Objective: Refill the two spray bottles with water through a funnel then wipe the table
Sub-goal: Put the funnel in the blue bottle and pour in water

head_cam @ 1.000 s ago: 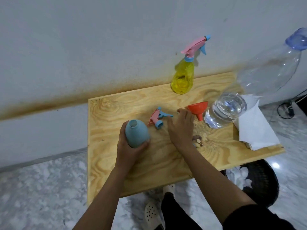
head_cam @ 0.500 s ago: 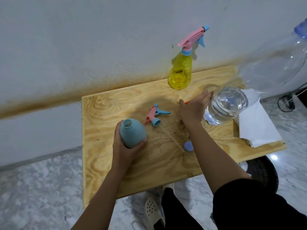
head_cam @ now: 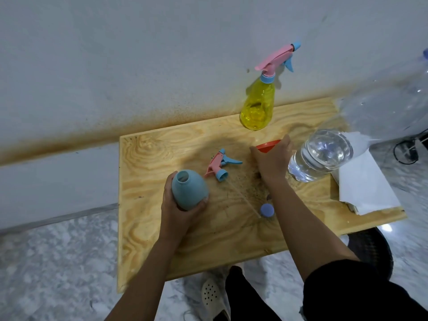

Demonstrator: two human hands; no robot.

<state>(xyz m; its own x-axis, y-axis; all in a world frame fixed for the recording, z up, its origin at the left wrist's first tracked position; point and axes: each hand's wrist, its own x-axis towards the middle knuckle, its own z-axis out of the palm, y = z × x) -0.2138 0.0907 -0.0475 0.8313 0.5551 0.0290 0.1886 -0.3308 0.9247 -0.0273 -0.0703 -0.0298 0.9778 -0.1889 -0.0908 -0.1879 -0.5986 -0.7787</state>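
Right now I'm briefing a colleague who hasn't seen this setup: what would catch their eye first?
Probably the big clear water bottle looming at the table's right, beside the white paper. Next, the yellow spray bottle standing at the back edge near the stained wall. In the middle, the left hand grips the open blue bottle, its detached spray head lying alongside, while the right hand covers the orange funnel.

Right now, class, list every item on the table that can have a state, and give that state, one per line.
blue spray bottle: upright, open, head off, held by left hand.
loose spray head: lying on table, tube attached.
yellow spray bottle: upright, head on.
orange funnel: on table, right hand closing over it.
large water bottle: uncapped, partly full.
blue cap: off, lying on table.
paper towel: folded, unused.
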